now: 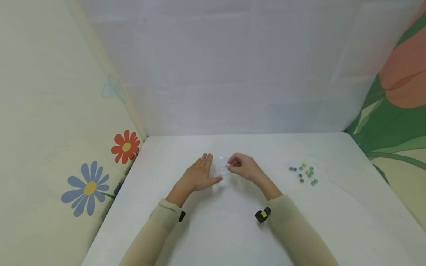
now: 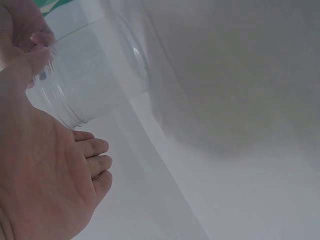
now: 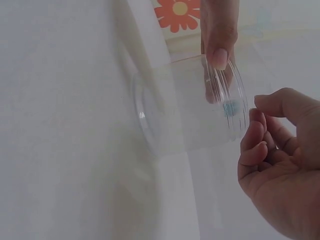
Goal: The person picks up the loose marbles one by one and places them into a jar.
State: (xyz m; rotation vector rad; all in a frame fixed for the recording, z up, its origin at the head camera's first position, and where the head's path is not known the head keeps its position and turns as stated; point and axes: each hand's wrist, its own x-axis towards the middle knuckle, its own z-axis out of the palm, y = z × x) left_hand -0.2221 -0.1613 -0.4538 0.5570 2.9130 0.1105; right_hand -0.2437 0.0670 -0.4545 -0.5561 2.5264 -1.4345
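A clear, wide-mouthed jar (image 3: 185, 110) stands upright on the table, its threaded neck facing up. Along the jar's left side lies my left hand (image 1: 198, 175), fingers straight, with the thumb near the neck at the front. My right hand (image 1: 244, 166) is at the jar's mouth with bent fingers. Thumb and index tips stand slightly parted. A small bluish-green marble (image 3: 231, 107) shows within the neck, a little apart from the right fingertips. Behind the right hand's fingers, part of the rim is hidden in the left wrist view.
To the right on the white table (image 1: 226, 229) lies a loose group of several glass marbles (image 1: 309, 172), green, blue, yellowish and brownish. A white cloth backdrop (image 1: 206, 74) rises at the far edge. Flower-painted walls (image 1: 90, 188) flank both sides.
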